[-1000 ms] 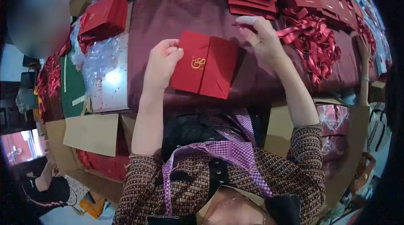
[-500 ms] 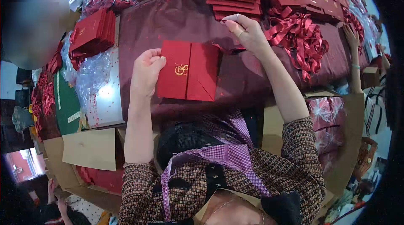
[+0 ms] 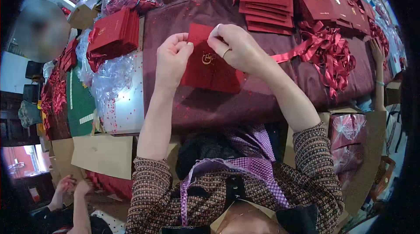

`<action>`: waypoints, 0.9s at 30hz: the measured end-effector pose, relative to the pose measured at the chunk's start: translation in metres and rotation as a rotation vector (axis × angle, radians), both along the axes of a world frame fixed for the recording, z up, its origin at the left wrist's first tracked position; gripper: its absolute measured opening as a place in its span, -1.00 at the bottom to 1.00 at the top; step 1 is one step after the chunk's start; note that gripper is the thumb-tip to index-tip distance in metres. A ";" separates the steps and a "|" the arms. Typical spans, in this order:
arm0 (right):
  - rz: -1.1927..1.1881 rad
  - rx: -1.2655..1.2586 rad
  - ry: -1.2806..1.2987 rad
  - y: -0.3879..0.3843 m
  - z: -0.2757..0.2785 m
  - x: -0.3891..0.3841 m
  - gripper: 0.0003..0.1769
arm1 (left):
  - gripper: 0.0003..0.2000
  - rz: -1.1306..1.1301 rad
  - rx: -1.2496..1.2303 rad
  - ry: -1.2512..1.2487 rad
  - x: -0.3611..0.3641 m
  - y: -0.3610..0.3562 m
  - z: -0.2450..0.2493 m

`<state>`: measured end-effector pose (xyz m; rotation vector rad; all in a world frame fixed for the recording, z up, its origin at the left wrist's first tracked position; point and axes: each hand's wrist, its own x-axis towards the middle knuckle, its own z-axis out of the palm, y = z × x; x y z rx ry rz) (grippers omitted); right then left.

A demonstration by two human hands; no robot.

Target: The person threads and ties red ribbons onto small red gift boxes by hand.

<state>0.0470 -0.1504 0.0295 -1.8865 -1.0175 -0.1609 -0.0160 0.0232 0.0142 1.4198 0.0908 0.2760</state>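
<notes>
A red card folder (image 3: 210, 74) with a gold emblem is held up over the dark red cloth. My left hand (image 3: 173, 59) pinches it near its upper left edge, thumb against fingers. Closed over the folder's upper right part is my right hand (image 3: 234, 46), with a ring on one finger. Its fingertips are pressed together, and what lies between them is too small to name. A red ribbon (image 3: 293, 52) runs from near my right wrist to a heap of loose ribbons (image 3: 332, 59).
Stacks of red folders lie at the back (image 3: 267, 2), back right (image 3: 321, 2) and left (image 3: 113, 33). Plastic wrap (image 3: 116, 78) sits at the left. Cardboard boxes (image 3: 103, 155) flank my body. Other people's hands show at lower left (image 3: 72, 186) and far right (image 3: 377, 52).
My right hand has come down and left onto the folder, which is now tilted. A ribbon stretches out of the heap. The whole view has shifted, and a person's hands at lower left show more.
</notes>
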 end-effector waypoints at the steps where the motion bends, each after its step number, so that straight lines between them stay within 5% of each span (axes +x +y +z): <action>1: -0.026 -0.043 -0.050 0.004 -0.002 0.000 -0.83 | -0.78 0.000 -0.001 0.003 -0.001 0.000 -0.002; 27: -0.084 -0.043 -0.124 0.003 -0.010 -0.002 -0.90 | -0.80 0.018 0.247 -0.066 -0.013 -0.018 -0.005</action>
